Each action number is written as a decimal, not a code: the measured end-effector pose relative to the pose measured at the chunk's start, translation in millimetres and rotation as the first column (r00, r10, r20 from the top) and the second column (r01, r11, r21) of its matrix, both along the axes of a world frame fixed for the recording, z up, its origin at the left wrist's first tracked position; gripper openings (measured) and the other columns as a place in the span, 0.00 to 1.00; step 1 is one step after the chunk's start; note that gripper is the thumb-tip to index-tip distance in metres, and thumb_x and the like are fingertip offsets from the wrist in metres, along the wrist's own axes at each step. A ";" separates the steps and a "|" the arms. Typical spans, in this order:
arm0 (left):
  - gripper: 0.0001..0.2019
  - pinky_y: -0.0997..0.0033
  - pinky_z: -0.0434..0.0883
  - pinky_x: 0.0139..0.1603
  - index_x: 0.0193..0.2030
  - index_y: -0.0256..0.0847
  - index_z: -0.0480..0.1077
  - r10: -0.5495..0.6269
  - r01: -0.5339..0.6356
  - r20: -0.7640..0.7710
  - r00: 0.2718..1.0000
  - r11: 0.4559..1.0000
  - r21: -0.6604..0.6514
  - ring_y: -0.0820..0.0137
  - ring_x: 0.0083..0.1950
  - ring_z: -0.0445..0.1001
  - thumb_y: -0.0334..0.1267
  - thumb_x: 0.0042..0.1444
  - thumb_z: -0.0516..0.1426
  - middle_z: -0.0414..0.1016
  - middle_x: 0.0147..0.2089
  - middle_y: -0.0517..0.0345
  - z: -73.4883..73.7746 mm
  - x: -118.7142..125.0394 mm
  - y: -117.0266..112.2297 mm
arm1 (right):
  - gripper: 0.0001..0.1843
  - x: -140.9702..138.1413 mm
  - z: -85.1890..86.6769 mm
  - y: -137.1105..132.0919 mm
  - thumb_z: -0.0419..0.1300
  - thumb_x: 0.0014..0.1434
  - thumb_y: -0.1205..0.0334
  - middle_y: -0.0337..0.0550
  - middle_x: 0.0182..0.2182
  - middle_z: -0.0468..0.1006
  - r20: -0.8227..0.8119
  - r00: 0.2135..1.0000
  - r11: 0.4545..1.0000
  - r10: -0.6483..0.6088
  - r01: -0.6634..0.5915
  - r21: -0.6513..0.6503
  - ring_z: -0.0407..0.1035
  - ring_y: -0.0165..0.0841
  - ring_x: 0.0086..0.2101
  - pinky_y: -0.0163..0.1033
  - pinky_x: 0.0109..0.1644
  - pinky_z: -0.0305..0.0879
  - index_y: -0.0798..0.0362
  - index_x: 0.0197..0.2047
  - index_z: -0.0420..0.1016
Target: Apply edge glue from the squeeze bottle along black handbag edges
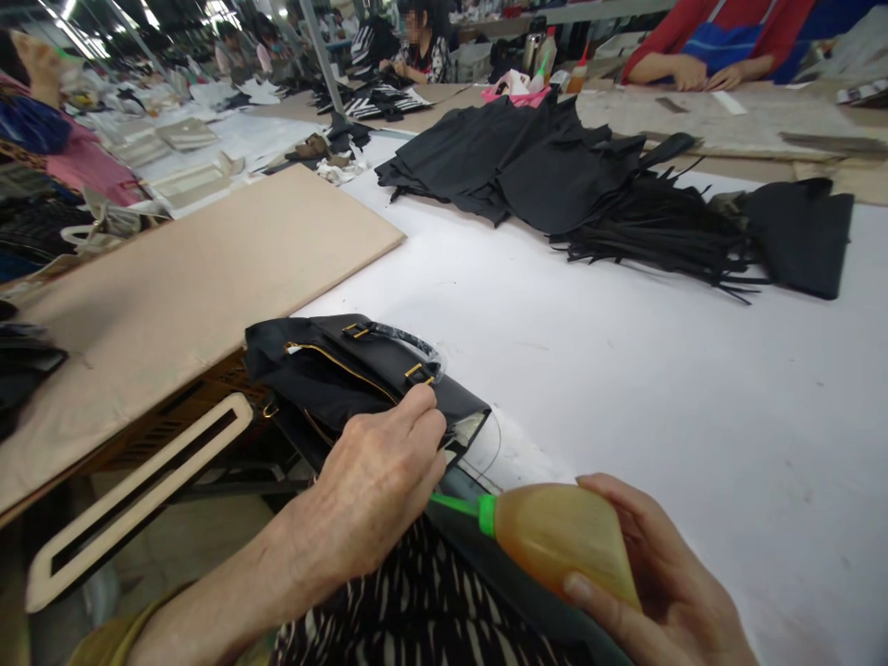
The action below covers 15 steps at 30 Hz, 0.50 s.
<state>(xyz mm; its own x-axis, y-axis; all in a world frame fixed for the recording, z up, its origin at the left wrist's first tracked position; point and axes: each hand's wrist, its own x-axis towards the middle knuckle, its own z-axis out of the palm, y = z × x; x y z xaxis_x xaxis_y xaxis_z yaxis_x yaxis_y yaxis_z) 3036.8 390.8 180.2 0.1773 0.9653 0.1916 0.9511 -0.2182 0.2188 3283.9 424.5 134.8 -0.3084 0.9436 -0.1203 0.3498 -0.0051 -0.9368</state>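
Note:
A black handbag [333,365] with gold zipper and buckles and a plastic-wrapped handle lies at the near edge of the white table [624,370]. My left hand [378,481] pinches the bag's edge near a buckle. My right hand [659,583] grips a squeeze bottle of amber glue [561,536] with a green nozzle. The nozzle points left, toward the bag, and its tip is hidden behind my left hand.
A tan board [187,277] lies on the left. A slotted cream template [139,495] leans below it. Black fabric pieces and strips [610,194] are piled at the far side. Other people sit at benches in the back; one person's arms rest on the far right table.

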 end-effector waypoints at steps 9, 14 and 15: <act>0.08 0.73 0.65 0.30 0.28 0.38 0.60 0.002 -0.002 -0.022 1.000 1.000 -0.031 0.73 0.33 0.65 0.27 0.58 0.47 0.62 0.36 0.57 4.3 0.6 2.8 | 0.27 3.5 -9.2 4.0 0.67 0.45 0.51 0.41 0.41 0.76 0.038 0.997 0.994 -0.061 0.057 0.095 0.74 0.40 0.36 0.33 0.35 0.74 0.45 0.49 0.68; 0.07 0.73 0.66 0.30 0.29 0.38 0.59 0.019 -0.019 0.001 1.000 0.999 -0.050 0.73 0.33 0.66 0.28 0.58 0.46 0.62 0.36 0.57 5.0 1.2 2.8 | 0.29 5.8 -14.5 3.0 0.67 0.44 0.49 0.42 0.42 0.75 0.040 0.993 0.988 -0.111 0.106 0.113 0.74 0.40 0.36 0.33 0.36 0.74 0.44 0.50 0.67; 0.07 0.72 0.66 0.30 0.29 0.38 0.59 0.023 -0.023 0.000 1.000 0.999 -0.049 0.73 0.33 0.66 0.28 0.58 0.46 0.62 0.37 0.57 5.1 1.1 2.6 | 0.29 6.3 -13.8 0.9 0.67 0.44 0.49 0.41 0.42 0.76 0.028 0.995 0.991 -0.096 0.093 0.097 0.74 0.40 0.37 0.33 0.36 0.74 0.44 0.50 0.67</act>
<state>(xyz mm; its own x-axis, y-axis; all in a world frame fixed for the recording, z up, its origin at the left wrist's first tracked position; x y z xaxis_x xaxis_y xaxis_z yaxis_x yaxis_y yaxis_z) 3037.9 393.4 185.3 0.1553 0.9773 0.1444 0.9555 -0.1857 0.2291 3290.2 425.5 120.9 -0.2148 0.9760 -0.0361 0.3819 0.0499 -0.9229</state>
